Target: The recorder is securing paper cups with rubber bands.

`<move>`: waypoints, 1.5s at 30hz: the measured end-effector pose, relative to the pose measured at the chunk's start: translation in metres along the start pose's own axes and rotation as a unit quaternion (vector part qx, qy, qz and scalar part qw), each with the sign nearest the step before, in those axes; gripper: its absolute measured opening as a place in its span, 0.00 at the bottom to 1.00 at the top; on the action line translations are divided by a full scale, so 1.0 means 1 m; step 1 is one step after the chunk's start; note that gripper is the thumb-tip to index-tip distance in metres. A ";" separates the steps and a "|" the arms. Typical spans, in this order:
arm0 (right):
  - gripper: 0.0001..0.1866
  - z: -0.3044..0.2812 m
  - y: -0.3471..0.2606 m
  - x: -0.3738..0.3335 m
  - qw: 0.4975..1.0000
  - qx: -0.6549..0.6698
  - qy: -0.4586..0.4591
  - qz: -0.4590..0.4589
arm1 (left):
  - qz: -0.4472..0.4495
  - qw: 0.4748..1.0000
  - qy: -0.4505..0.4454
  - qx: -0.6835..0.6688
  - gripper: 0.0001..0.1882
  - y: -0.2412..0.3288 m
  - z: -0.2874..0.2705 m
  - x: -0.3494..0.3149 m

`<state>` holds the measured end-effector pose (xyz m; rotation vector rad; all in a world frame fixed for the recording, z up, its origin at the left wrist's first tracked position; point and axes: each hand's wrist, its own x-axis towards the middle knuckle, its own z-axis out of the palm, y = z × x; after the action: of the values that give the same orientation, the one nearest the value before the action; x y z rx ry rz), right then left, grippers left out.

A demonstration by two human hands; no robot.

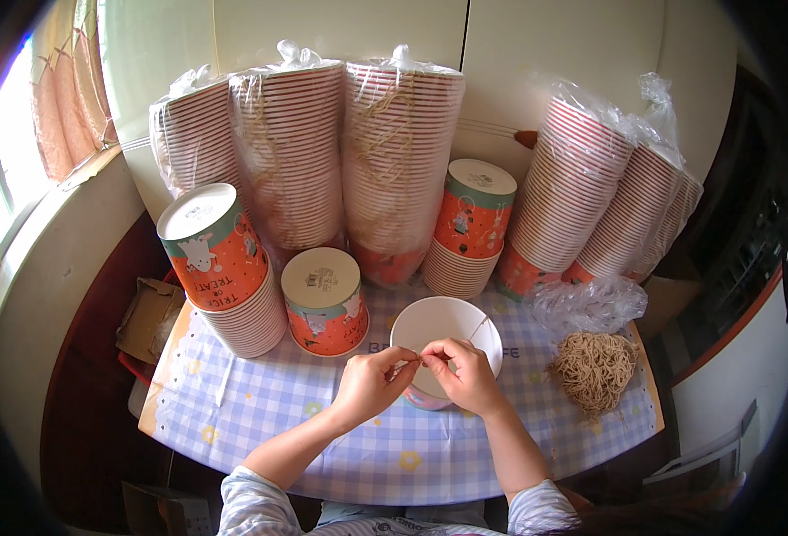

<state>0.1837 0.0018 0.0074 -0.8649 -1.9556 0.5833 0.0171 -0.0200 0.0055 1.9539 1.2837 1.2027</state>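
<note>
An open paper bucket (434, 319) stands upright near the table's front middle, its white inside showing. Over its near rim, my left hand (374, 382) and my right hand (465, 377) meet, thumbs and forefingers pinched close together. A thin tan string (481, 327) shows above the right hand, against the bucket's inner wall. Both hands seem to pinch this string, though the fingers hide most of it. A heap of tan strings (595, 371) lies to the right. Left of the bucket, an orange and green paper bucket (325, 308) sits upside down.
Tall bagged stacks of paper buckets (403, 161) line the back. Unbagged upside-down stacks stand at left (215, 259) and back middle (471, 219). Crumpled clear plastic (586, 305) lies behind the string heap. A checked tablecloth (322, 447) covers the table. A cardboard box (148, 317) is beyond its left edge.
</note>
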 end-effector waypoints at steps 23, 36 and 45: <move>0.03 0.000 0.001 -0.001 0.999 -0.037 0.005 0.015 | 0.008 1.000 -0.006 -0.018 0.03 -0.002 0.001 -0.001; 0.05 0.010 -0.006 -0.003 0.968 -0.218 0.086 -0.091 | 0.066 0.997 -0.045 -0.024 0.01 -0.002 0.002 -0.006; 0.03 0.000 -0.005 -0.002 0.998 -0.045 0.032 -0.006 | 0.097 0.994 0.017 0.039 0.05 0.008 -0.010 -0.001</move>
<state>0.1828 -0.0033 0.0101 -0.9154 -1.9391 0.4578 0.0117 -0.0250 0.0158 2.1653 1.1944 1.2996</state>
